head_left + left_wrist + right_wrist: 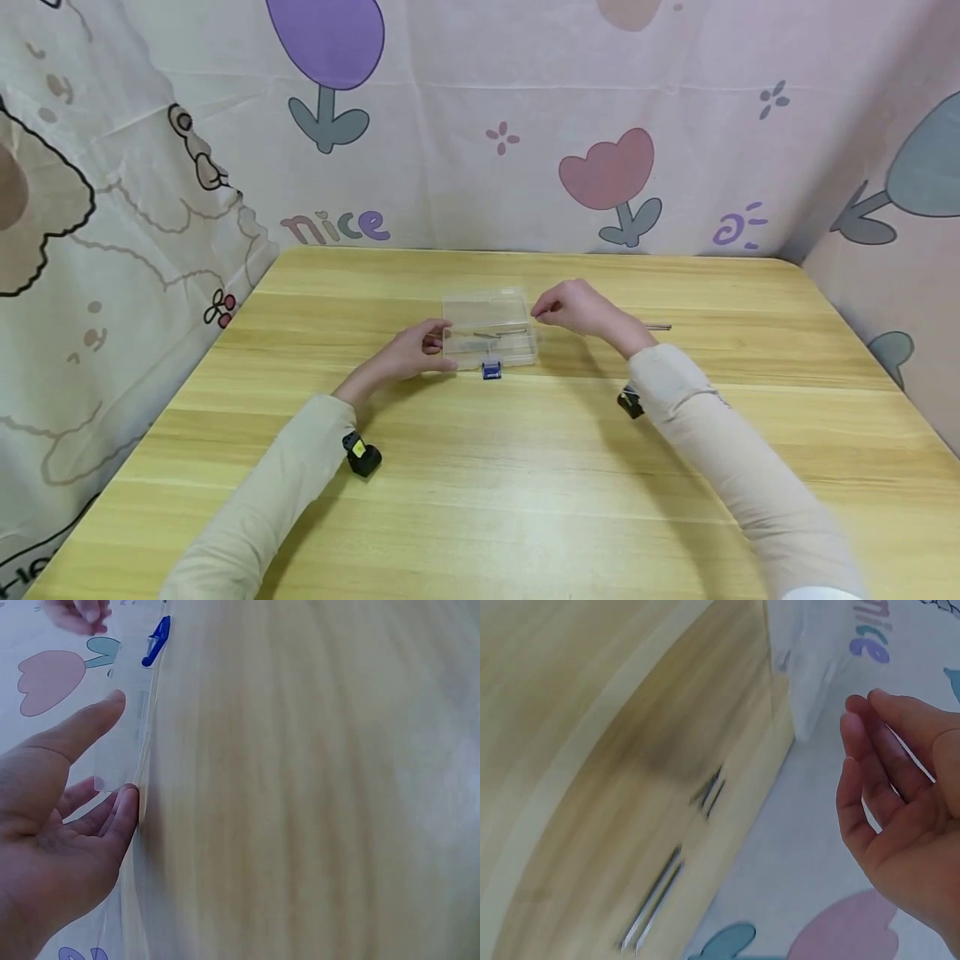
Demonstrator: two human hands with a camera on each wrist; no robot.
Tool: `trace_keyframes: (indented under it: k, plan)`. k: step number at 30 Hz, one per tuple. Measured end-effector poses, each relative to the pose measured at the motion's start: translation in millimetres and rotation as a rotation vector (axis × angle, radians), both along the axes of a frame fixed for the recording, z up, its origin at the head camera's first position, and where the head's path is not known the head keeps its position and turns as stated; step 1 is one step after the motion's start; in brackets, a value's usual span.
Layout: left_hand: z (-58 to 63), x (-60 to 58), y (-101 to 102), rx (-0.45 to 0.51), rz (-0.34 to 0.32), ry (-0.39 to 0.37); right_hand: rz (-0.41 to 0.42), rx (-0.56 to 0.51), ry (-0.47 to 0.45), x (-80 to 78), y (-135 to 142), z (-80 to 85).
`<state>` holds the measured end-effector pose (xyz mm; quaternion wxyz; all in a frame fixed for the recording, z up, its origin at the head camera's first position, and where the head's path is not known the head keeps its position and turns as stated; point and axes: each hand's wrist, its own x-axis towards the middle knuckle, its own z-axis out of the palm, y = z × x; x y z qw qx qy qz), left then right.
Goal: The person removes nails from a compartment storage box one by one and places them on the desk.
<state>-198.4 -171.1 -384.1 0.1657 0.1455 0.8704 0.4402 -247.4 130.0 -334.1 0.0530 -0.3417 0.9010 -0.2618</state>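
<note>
A clear plastic box (490,357) with a blue latch (491,371) stands on the table, its lid (486,307) raised at the back. Short metal rods (487,335) lie inside it. My left hand (408,350) holds the box's left end, thumb by the front corner and fingers at the side; in the left wrist view the fingertips (129,796) meet the box's edge. Just right of the raised lid hovers my right hand (581,308). Its thumb and fingers are loosely bent with tips close together in the right wrist view, and nothing shows between them.
Two long metal rods (651,901) lie on the wooden table (480,500) to the right, with shorter metal pieces (709,791) beside them. A patterned cloth (450,167) hangs behind the table and along its sides. Small black cameras (362,458) hang at both cuffs.
</note>
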Motion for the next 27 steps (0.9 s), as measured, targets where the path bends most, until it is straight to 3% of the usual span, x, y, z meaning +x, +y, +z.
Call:
trace_keyframes:
  k: [12,27]
  plan:
    - [-1.5,-4.0,-0.1,-0.016,0.011,-0.003,0.019,0.100,-0.039,-5.3,-39.9,-16.8]
    - [-4.2,-4.0,-1.1,-0.005,0.012,-0.008,-0.102,0.109,-0.088,-7.7,-52.6,-30.8]
